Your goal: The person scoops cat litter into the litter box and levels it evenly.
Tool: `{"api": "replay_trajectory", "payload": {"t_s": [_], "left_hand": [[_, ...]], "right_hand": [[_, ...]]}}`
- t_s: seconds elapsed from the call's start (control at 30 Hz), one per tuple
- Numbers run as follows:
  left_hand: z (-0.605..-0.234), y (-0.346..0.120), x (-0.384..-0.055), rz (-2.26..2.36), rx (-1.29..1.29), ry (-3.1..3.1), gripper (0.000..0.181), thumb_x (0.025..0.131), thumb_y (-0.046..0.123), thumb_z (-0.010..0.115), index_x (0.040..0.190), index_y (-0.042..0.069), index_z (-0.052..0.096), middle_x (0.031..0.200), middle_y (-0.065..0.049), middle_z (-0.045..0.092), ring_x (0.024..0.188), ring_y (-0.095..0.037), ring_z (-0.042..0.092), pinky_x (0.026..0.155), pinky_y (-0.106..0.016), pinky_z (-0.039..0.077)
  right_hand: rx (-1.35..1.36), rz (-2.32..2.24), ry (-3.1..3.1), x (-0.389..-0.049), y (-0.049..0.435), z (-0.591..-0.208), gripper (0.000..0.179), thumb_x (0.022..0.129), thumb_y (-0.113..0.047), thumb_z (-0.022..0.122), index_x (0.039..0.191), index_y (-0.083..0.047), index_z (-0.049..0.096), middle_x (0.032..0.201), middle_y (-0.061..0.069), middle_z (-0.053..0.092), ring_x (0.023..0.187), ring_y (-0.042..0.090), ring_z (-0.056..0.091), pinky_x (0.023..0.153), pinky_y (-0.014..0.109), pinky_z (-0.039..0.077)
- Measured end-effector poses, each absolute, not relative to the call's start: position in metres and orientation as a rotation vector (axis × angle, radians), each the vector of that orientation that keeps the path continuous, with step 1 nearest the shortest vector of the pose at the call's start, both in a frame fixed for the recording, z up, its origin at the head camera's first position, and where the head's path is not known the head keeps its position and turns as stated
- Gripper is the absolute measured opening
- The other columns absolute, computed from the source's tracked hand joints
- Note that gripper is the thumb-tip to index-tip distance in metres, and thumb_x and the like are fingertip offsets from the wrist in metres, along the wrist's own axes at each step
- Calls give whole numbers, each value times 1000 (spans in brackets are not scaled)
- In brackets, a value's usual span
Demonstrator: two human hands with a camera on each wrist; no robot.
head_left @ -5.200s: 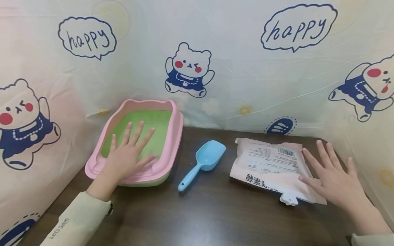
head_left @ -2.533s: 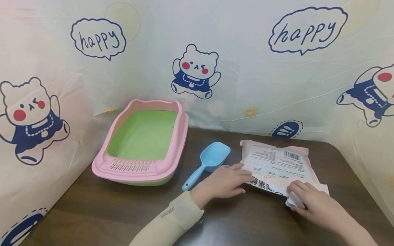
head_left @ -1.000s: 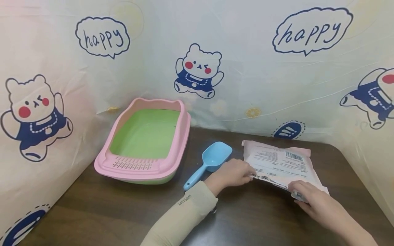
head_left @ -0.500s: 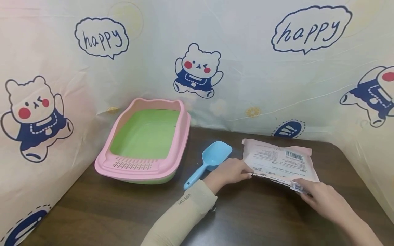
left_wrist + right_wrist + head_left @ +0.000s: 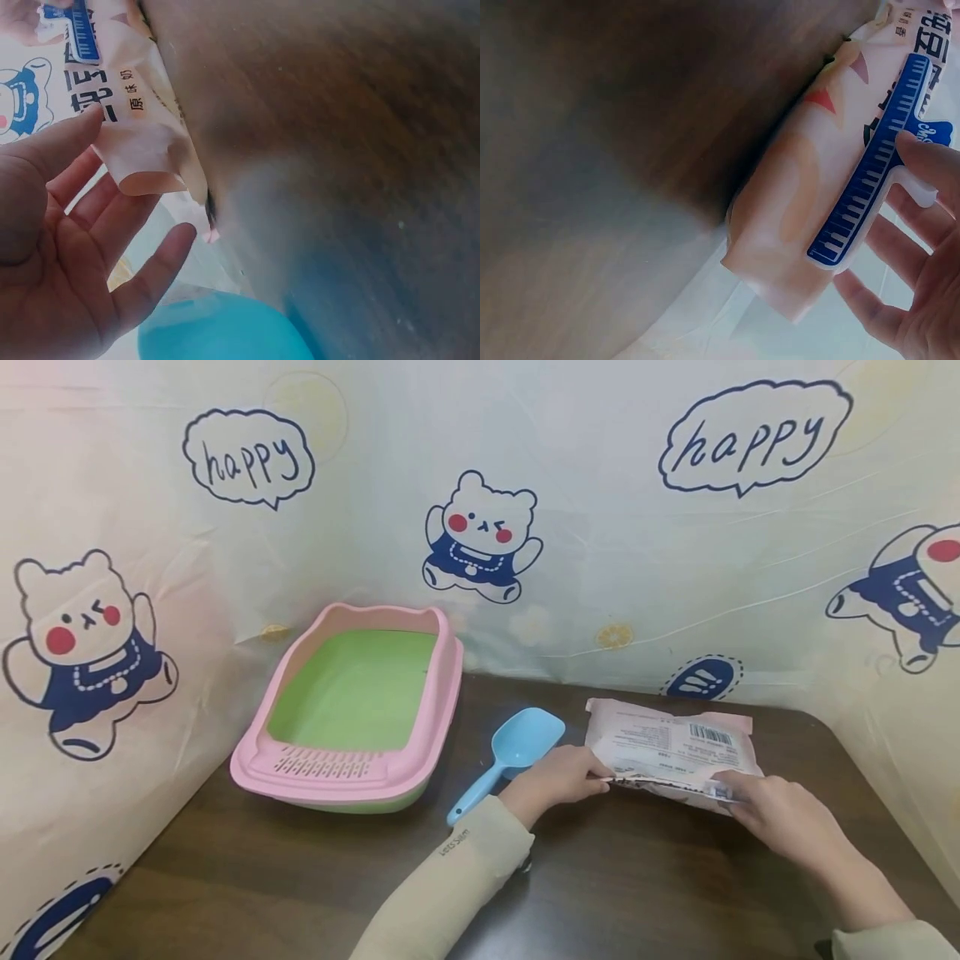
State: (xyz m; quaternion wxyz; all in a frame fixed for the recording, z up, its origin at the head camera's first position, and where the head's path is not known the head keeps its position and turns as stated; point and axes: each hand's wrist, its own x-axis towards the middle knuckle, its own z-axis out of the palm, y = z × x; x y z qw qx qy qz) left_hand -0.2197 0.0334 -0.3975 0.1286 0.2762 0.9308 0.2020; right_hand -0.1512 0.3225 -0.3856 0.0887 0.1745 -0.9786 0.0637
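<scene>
- packet [image 5: 667, 747] of soft, pale pink and white printed plastic lies on the dark brown wooden table [image 5: 600, 893], its near edge tilted up.
- left hand [image 5: 558, 781] pinches the packet near its left corner, thumb on the printed face, fingers behind.
- right hand [image 5: 787, 818] grips a long blue-and-white plastic clip [image 5: 875, 161], piano-key patterned, set along the packet's near edge.
- left of the packet: sky-blue plastic scoop [image 5: 528, 739], then a pink-rimmed green plastic tray [image 5: 322, 787].
- step in hand seems to be working at the clip; next likely calls for steadying the packet while squeezing the clip's white lever.
</scene>
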Motion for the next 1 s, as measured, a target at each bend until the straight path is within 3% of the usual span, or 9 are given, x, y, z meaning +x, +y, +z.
{"api": "replay_trajectory", "payload": {"t_s": [0.33,0.67,1.0], "left_hand": [[-401,33,-228,635,764,2669,19,95,26,67,111,24,77,73,6,60,73,-9,54,63,-20,42],[-401,32,-230,626,753,2666,20,94,24,69,112,24,78,82,9,64,72,-9,53,61,-20,41],[-403,33,-229,649,721,2649,19,92,25,71,110,24,78,82,8,64,74,-10,53,62,-21,42]], "right_hand": [[512,291,-2897,-157,326,-388,30,80,-17,80,108,-10,71,84,14,73,66,22,61,56,43,46],[575,249,-2833,-153,326,-389,33,77,-20,83,107,-9,75,78,6,73,60,14,47,53,34,39],[560,225,-2825,-145,334,-389,34,75,-18,83,107,-7,76,79,6,73,61,12,46,54,32,39]]}}
